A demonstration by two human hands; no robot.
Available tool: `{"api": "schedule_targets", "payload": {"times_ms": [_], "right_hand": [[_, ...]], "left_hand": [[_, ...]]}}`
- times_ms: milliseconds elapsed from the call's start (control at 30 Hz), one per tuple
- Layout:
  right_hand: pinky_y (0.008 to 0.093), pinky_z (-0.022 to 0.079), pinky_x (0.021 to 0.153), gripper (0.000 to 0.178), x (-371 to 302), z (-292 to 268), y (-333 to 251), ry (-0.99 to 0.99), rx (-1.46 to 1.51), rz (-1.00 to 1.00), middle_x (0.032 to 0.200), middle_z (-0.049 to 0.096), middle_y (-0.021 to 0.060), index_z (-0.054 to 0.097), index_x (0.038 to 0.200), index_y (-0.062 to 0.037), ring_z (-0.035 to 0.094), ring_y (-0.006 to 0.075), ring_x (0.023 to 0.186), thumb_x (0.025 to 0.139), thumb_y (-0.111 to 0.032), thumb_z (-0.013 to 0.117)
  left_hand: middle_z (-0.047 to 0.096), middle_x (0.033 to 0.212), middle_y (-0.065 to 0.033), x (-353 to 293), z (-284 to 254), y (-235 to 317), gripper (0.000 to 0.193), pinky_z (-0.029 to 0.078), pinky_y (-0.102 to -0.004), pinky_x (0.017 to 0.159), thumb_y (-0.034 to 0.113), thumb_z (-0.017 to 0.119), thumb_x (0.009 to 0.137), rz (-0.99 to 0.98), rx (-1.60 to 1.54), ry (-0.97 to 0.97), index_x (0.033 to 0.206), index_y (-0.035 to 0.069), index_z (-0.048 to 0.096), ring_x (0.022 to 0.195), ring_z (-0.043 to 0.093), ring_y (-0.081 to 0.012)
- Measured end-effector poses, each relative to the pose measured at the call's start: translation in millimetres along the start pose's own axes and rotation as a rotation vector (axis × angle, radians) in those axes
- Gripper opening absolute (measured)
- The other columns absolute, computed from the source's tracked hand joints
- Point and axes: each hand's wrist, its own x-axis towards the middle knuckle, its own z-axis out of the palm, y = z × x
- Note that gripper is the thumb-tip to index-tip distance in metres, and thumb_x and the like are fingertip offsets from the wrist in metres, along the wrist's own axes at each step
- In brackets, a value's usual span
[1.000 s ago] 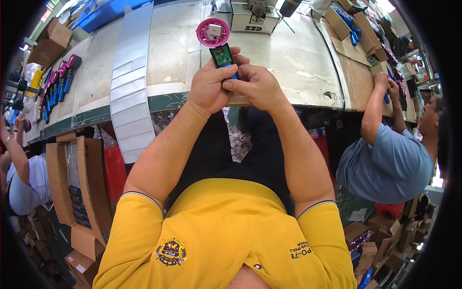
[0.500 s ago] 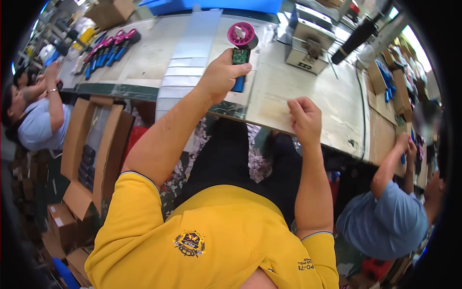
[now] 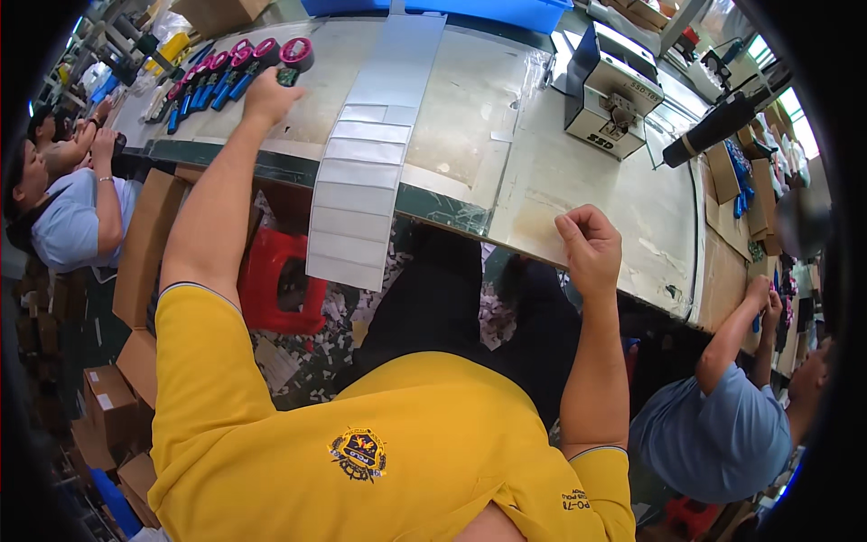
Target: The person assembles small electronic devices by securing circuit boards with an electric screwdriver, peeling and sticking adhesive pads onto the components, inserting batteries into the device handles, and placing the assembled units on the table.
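Observation:
My left hand (image 3: 270, 99) reaches to the back left of the workbench. Its fingers close round a handheld device (image 3: 286, 77) with a green circuit board and a round pink-and-black head (image 3: 296, 54); the hand hides its lower part. Similar devices with blue cylinders (image 3: 242, 85) lie beside it in a slanting row. Over the bench's front edge my right hand (image 3: 592, 253) is held with fingers curled and thumb against forefinger. Whether anything small is pinched there does not show. A strip of whitish labels (image 3: 355, 190) lies between my hands and hangs over the edge.
A grey-and-black benchtop machine (image 3: 614, 95) stands back right, near a black cylindrical tool (image 3: 709, 135) on an arm. Behind the bench lies a blue bin (image 3: 488, 11). A red stool (image 3: 271, 289) and an open carton (image 3: 149, 262) stand below at left. People work on both sides.
My left hand has carried the device from the middle of the bench leftward to the row's end. My right hand stays curled near the front edge. The view has shifted slightly.

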Motion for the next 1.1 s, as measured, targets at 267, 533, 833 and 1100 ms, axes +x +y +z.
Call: {"api": "schedule_targets", "payload": {"times_ms": [267,533,833,1100], "right_hand": [[0.0232,0.04,0.065,0.009,0,4,-4,0.035,-0.184,-0.025,0.078,0.061,-0.0015,0.07,0.091,-0.0015,0.047,0.0098,0.07,0.097,-0.004,0.076],[0.0232,0.041,0.066,0.009,5,14,-12,0.033,-0.297,-0.05,0.079,0.061,-0.0009,0.069,0.09,-0.0019,0.047,0.0098,0.069,0.095,-0.003,0.076],[0.0277,0.044,0.063,0.012,5,18,-11,0.068,-0.373,-0.11,0.078,0.064,0.0033,0.07,0.086,-0.0005,0.05,0.0142,0.065,0.092,-0.007,0.079],[0.0265,0.045,0.063,0.013,-4,10,-5,0.121,-0.282,-0.145,0.078,0.064,0.0023,0.071,0.087,-0.001,0.051,0.0123,0.067,0.094,-0.008,0.079]], "left_hand": [[0.076,0.132,-0.0159,72,33,-51,0.062,0.056,-0.0429,0.101,0.041,0.08,0.091,-0.027,0.189,0.064,0.141,0.007,0.068,0.118,0.072,-0.0374],[0.07,0.125,-0.0211,93,54,-112,0.054,0.054,-0.0489,0.102,0.04,0.079,0.096,0.17,0.284,0.38,0.136,0.007,0.065,0.115,0.067,-0.0401],[0.07,0.123,-0.0147,36,-5,28,0.031,0.055,-0.0412,0.097,0.024,0.073,0.103,0.464,-0.122,0.48,0.129,0.007,0.068,0.109,0.066,-0.0341],[0.07,0.116,-0.0131,-164,-152,235,0.015,0.056,-0.0424,0.094,0.005,0.063,0.104,1.473,-0.733,0.298,0.118,0.008,0.067,0.104,0.064,-0.0263]]}}
